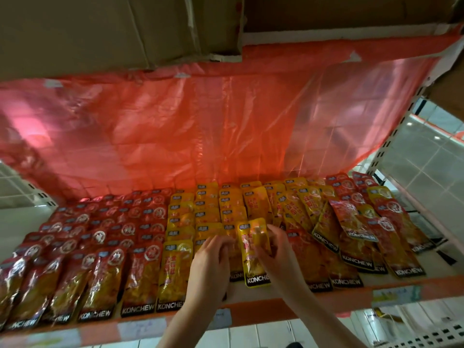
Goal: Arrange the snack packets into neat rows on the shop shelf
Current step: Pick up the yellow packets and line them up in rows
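The shelf (251,301) carries the whole stock, and most of it is already sorted. Over its left end the red packets (82,247) lie in overlapping rows running from the back to the front edge. In the middle the yellow packets (198,212) are lined up the same way, though the rows near the front edge look unfinished. Toward the right end a jumbled heap (351,222) of red and yellow packets lies tilted and crossing one another; by my judgement that is the main work left, so the task is somewhat past halfway.

Behind the packets a red plastic sheet (200,116) hangs along the back of the shelf, and cardboard boxes (100,28) sit above it. Neither blocks the hands; the loose heap crowding in from the right is what stands in the way of the next rows.

At the middle of the front edge the right hand (276,252) grips one yellow packet (253,252), held upright among the yellow rows. The left hand (211,262) is just beside it, fingers bent down onto the packets there; whether it pinches one I cannot tell.
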Tool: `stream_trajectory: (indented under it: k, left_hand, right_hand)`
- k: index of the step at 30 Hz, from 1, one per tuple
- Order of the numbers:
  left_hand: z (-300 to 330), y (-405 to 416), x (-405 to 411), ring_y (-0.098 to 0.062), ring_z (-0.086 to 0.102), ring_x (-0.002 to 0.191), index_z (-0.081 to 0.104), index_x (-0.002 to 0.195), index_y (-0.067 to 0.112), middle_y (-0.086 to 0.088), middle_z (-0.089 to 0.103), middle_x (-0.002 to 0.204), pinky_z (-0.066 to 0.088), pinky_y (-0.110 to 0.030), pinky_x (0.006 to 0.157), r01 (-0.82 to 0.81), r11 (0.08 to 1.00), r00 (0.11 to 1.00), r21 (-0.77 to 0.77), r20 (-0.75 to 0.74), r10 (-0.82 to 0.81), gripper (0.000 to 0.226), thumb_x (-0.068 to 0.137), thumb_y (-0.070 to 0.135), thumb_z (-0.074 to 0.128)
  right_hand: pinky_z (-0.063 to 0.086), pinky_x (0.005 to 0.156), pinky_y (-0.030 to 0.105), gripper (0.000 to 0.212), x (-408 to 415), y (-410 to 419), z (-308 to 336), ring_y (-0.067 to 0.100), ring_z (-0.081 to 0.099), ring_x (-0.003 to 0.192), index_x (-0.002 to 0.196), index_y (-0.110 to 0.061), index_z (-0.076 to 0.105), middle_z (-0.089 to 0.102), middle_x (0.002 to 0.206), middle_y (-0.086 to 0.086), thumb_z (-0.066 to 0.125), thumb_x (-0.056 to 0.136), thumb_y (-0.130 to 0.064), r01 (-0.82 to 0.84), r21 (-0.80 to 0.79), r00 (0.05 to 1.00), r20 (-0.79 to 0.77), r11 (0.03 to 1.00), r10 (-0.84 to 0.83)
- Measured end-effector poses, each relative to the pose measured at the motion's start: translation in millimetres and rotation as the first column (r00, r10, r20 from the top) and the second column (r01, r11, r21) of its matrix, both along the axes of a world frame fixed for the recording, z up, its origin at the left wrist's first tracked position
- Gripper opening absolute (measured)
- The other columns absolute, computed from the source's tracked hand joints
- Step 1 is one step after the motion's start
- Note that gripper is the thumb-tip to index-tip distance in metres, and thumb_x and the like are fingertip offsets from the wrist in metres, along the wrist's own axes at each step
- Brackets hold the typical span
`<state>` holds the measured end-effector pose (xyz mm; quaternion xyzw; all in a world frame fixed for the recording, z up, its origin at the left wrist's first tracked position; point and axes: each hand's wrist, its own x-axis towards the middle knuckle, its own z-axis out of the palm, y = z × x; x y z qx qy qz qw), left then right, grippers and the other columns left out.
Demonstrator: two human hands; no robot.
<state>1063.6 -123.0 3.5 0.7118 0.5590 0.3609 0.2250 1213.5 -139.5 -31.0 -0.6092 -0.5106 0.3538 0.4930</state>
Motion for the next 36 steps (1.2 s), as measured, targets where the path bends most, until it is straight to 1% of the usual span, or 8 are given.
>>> stream_trajectory:
  k: [4, 8, 15, 19, 21, 25, 29, 36]
  left_hand:
    - [-10, 1, -11, -0.007, 0.054, 0.096, 0.067, 0.099, 0.018, 0.011, 0.063, 0.1, 0.04, -0.017, 0.076, -0.011, 0.995, 0.991, 0.099, -0.134, 0.024, 0.02, 0.087, 0.005, 0.059]
    - [-22, 3, -15, -0.021, 0.059, 0.087, 0.067, 0.094, 0.014, 0.002, 0.065, 0.091, 0.049, -0.031, 0.07, 0.03, 0.982, 0.97, 0.184, -0.243, 0.016, 0.022, 0.078, -0.001, 0.067]
    - [-35, 0, -16, -0.022, 0.058, 0.089, 0.065, 0.094, 0.017, 0.003, 0.064, 0.095, 0.05, -0.035, 0.072, 0.048, 0.967, 0.943, 0.25, -0.33, 0.038, 0.018, 0.08, 0.014, 0.053]
    - [-36, 0, -17, -0.022, 0.058, 0.09, 0.066, 0.095, 0.017, 0.003, 0.064, 0.096, 0.05, -0.036, 0.072, 0.064, 0.965, 0.932, 0.254, -0.361, 0.033, 0.019, 0.081, 0.019, 0.052]
    - [-37, -1, -16, -0.021, 0.058, 0.09, 0.066, 0.095, 0.017, 0.003, 0.063, 0.097, 0.05, -0.035, 0.072, 0.064, 0.965, 0.926, 0.253, -0.375, 0.037, 0.019, 0.081, 0.02, 0.053]
    - [-36, -1, -17, -0.02, 0.057, 0.091, 0.065, 0.094, 0.019, 0.004, 0.062, 0.098, 0.048, -0.034, 0.074, 0.07, 0.965, 0.917, 0.252, -0.396, 0.037, 0.022, 0.084, 0.023, 0.046]
    - [-38, -1, -17, -0.021, 0.057, 0.092, 0.065, 0.094, 0.018, 0.003, 0.062, 0.099, 0.048, -0.035, 0.074, 0.073, 0.969, 0.918, 0.235, -0.396, 0.027, 0.019, 0.077, 0.011, 0.069]
    - [-35, -2, -16, -0.021, 0.058, 0.091, 0.064, 0.095, 0.017, 0.003, 0.062, 0.1, 0.049, -0.035, 0.073, 0.079, 0.968, 0.915, 0.237, -0.402, 0.023, 0.024, 0.074, 0.011, 0.073]
  right_hand:
    - [0.053, 0.056, 0.026, 0.03, -1, -5, 4, 0.016, 0.064, 0.067, 0.118, -0.022, 0.046, 0.064, 0.087, 0.004, 0.059, 0.092, -0.028, -0.053, 0.035, 0.998, 0.038, 0.998, 0.052]
    - [0.048, 0.054, 0.016, 0.029, -4, -5, 4, 0.004, 0.064, 0.062, 0.11, -0.018, 0.05, 0.065, 0.083, -0.002, 0.065, 0.087, -0.026, -0.078, 0.093, 0.989, 0.13, 0.993, 0.065]
    - [0.052, 0.05, 0.022, 0.054, -10, -9, 1, 0.002, 0.062, 0.061, 0.12, -0.024, 0.048, 0.057, 0.087, -0.019, 0.051, 0.079, -0.058, -0.06, 0.134, 0.891, 0.453, 0.989, -0.008]
    - [0.038, 0.036, 0.016, 0.057, -13, -10, 3, 0.002, 0.048, 0.041, 0.125, -0.023, 0.05, 0.054, 0.061, -0.014, 0.044, 0.082, -0.06, -0.05, 0.11, 0.783, 0.621, 0.993, -0.029]
    - [0.035, 0.034, 0.015, 0.053, -13, -11, 5, 0.002, 0.042, 0.037, 0.123, -0.023, 0.053, 0.052, 0.057, -0.015, 0.045, 0.084, -0.057, -0.077, 0.123, 0.769, 0.639, 0.989, -0.019]
    - [0.038, 0.039, 0.01, 0.045, -13, -11, 4, -0.004, 0.049, 0.046, 0.116, -0.023, 0.059, 0.061, 0.085, -0.018, 0.043, 0.088, -0.054, -0.086, 0.161, 0.798, 0.602, 0.983, -0.029]
    - [0.032, 0.04, 0.006, 0.04, -13, -11, 2, -0.011, 0.044, 0.046, 0.103, -0.024, 0.062, 0.045, 0.067, -0.029, 0.036, 0.093, -0.053, -0.081, 0.17, 0.799, 0.6, 0.982, -0.038]
    - [0.034, 0.044, 0.004, 0.036, -12, -10, 0, -0.013, 0.047, 0.051, 0.108, -0.024, 0.062, 0.05, 0.073, -0.028, 0.042, 0.09, -0.048, -0.104, 0.136, 0.796, 0.605, 0.985, 0.0]
